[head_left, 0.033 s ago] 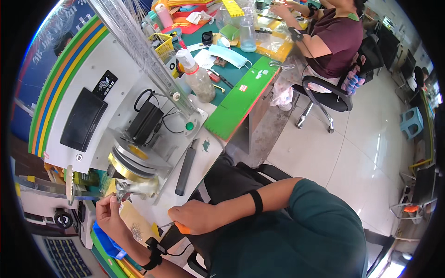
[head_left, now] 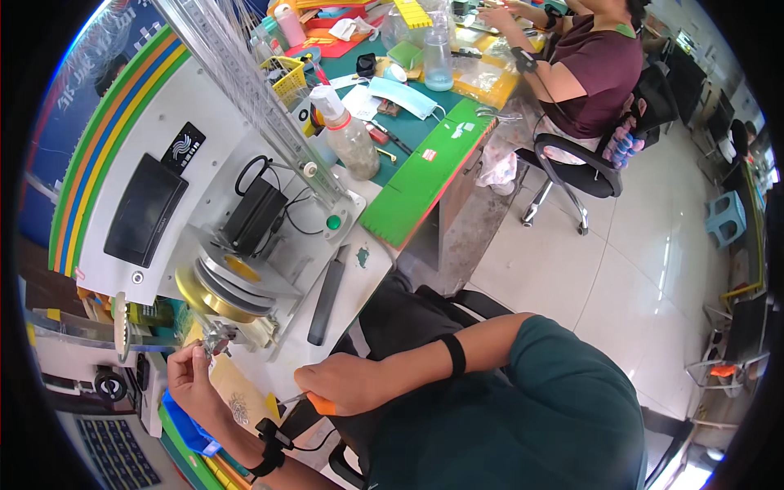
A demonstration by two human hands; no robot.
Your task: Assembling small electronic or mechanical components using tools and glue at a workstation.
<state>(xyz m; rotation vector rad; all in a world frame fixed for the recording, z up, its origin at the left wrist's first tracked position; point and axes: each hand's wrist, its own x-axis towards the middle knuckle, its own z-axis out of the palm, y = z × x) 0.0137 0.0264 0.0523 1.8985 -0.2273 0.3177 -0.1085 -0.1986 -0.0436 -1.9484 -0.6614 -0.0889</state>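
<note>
Head view. The left hand [head_left: 196, 390] has thumb and fingertips pinched on a small metal fitting [head_left: 218, 339] just below the gold-rimmed wheel [head_left: 193, 294]; the fitting's long axis cannot be told. The right hand [head_left: 347, 382], well apart, is closed around an orange-handled tool [head_left: 322, 403], whose thin shaft points leftward. The fitting lies up and left of the right hand; the left is nearer. Containers: blue tray [head_left: 188, 423] and yellow basket [head_left: 288, 84], contents unclear; on the bench [head_left: 418, 131], a clear spray bottle [head_left: 354, 149] and a bottle holding bluish liquid [head_left: 438, 75].
</note>
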